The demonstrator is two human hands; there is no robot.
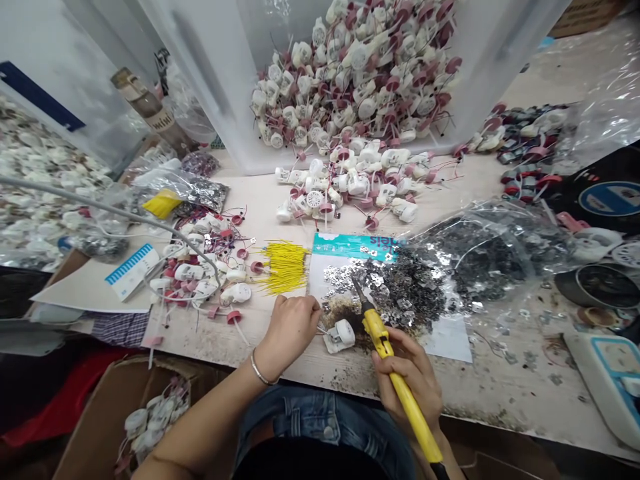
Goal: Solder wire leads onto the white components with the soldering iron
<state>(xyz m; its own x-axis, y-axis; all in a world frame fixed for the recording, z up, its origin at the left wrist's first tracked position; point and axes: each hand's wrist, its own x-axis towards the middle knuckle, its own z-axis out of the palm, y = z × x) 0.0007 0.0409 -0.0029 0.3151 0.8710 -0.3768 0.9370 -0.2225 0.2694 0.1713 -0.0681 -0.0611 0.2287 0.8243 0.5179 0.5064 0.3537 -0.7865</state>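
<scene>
Left hand (pixel 291 327) curled low at the bench edge, fingertips (pixel 316 308) at a thin lead (pixel 323 329) that runs into a small white plastic housing (pixel 341 335); whether those fingers grip the lead cannot be told from this view. The housing lies just right of that hand and far closer to it than to the right hand (pixel 407 377), its long axis slanting slightly up to the right on a scrap of white paper. The right hand is clenched around a yellow soldering iron (pixel 384 340), whose long, glossy handle slants from lower right to upper left. The iron's slim dark tip (pixel 357 285) stands above the housing, apart from it, over a white sheet (pixel 450 340) strewn with stamped silver metal tabs (pixel 400 293). A sheaf of fine yellow wires (pixel 285 267) and a jumble of pink-capped white parts (pixel 200 273) lie left of the sheet. A clear plastic bag (pixel 475 257) of dark tabs sits right of it on the stained, pale bench (pixel 500 393). Beyond, a translucent bin (pixel 215 80) brims with more pink-capped parts (pixel 350 80). A silver bangle (pixel 259 368) circles the left wrist.
</scene>
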